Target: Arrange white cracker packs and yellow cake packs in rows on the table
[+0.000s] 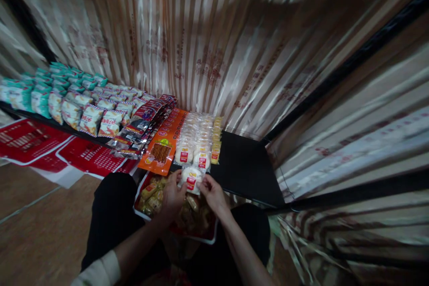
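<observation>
Between my left hand (174, 192) and my right hand (212, 190) is a small clear-wrapped white snack packet (191, 179) with a red label. The fingers of both hands pinch it at its two sides. Just beyond it, rows of similar white packets (184, 152) stand lined up on a black shelf (250, 165), with one row of yellow packets (216, 147) to their right. Below my hands, a red basket with a white rim (209, 240) rests between my knees and holds several yellowish wrapped packets (154, 196).
Left along the shelf lie an orange snack bag (162, 143), dark snack bags (144, 118), white bags (110, 120) and teal bags (40, 98). Red baskets (33, 138) hang below the shelf edge. Striped plastic sheeting (201, 31) and a black metal post (335, 71) stand behind.
</observation>
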Demonstrator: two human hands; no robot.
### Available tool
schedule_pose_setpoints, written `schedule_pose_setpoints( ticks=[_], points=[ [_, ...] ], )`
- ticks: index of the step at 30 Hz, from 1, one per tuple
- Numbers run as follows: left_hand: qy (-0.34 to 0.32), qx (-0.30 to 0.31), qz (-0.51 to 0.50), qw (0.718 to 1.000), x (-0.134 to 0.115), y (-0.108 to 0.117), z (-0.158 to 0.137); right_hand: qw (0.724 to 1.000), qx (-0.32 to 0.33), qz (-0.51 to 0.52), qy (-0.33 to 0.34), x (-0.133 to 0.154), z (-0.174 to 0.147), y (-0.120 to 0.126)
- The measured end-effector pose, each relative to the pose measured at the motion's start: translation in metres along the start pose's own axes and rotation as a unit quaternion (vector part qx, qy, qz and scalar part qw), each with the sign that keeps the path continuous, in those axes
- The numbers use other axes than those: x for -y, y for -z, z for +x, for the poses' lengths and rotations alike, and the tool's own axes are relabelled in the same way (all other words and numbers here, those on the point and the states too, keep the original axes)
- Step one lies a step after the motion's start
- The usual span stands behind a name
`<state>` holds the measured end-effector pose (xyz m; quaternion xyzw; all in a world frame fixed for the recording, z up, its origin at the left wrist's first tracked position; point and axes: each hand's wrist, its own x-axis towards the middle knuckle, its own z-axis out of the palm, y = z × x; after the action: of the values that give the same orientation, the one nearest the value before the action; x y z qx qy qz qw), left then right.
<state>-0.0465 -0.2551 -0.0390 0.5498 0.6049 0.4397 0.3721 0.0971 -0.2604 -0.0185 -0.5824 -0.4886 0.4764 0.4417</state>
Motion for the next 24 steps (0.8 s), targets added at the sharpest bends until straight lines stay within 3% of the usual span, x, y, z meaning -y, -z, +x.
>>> schedule_pose_setpoints(
  ticks=[5, 11, 15, 18, 24],
  points=[
    [-0.031, -0.004, 0.042, 0.999, -0.027, -0.03, 0.022, 0.989, -0.106, -0.098, 0.038, 0.002, 0.021, 0.018],
    [-0.047, -0.018, 0.109, 0.993, -0.028, -0.053, 0.032, 0.954, -0.189, -0.22, 0.078, -0.008, 0.032, 0.017],
    [-0.054, -0.018, 0.132, 0.99, -0.026, -0.056, 0.035, 0.903, -0.246, -0.323, 0.139, -0.017, 0.028, 0.011],
    [-0.058, -0.013, 0.161, 0.985, -0.025, -0.054, 0.035, 0.875, -0.233, -0.379, 0.191, -0.022, 0.024, 0.008],
    [-0.134, -0.097, 0.198, 0.966, -0.019, -0.042, 0.036, 0.878, -0.191, -0.381, 0.216, -0.029, 0.026, 0.009]
  ],
)
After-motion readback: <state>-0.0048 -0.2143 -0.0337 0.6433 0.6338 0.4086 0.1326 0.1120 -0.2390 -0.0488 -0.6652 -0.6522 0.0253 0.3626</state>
